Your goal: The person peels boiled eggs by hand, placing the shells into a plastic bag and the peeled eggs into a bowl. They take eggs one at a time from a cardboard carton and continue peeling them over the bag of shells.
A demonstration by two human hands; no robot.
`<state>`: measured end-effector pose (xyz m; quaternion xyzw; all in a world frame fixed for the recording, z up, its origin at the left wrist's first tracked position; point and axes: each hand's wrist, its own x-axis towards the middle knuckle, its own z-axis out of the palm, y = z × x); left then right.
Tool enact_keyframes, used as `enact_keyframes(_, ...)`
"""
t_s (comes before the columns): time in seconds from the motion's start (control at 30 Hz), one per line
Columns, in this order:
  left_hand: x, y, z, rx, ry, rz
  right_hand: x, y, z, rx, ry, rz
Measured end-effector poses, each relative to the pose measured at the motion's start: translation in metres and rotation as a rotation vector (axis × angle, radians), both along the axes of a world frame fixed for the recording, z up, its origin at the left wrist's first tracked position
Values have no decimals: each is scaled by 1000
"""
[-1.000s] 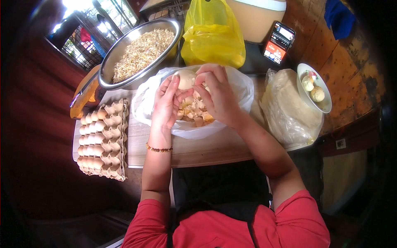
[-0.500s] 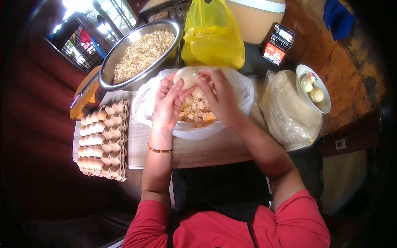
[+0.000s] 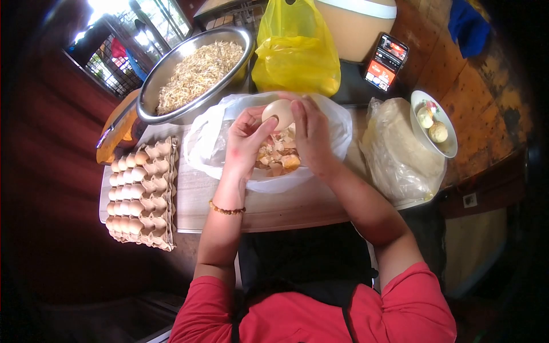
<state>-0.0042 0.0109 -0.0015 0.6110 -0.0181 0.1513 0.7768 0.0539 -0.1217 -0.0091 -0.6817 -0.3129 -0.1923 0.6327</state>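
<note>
Left hand and egg sit further right than in the earlier frame: a change of hold, we judge, within the same handling. We pinch the egg in the left hand, above shells in the white bag. Right hand is at the egg's right side; whether it grips, we cannot tell. Phone lit; its writing too small for us to read.

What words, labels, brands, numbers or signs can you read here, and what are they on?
None can be read for certain.
Phone screen: apparent writing, too small and blurred to read.
Yellow bag: no lettering shows.
Held egg: no lettering shows.
</note>
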Motion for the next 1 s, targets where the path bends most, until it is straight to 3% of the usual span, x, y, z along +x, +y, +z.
enact_keyframes(0.37,-2,2,1,-51,31,-44,2,0,-2,-16,-9,-96)
enact_keyframes(0.57,0,-3,2,-120,15,-23,-3,-3,7,150,325,105)
enact_keyframes(0.9,-4,-2,5,89,78,-29,13,0,-7,-16,-14,-99)
enact_keyframes(1.0,-3,-2,6,38,58,-55,15,-1,-8,-25,-66,-141)
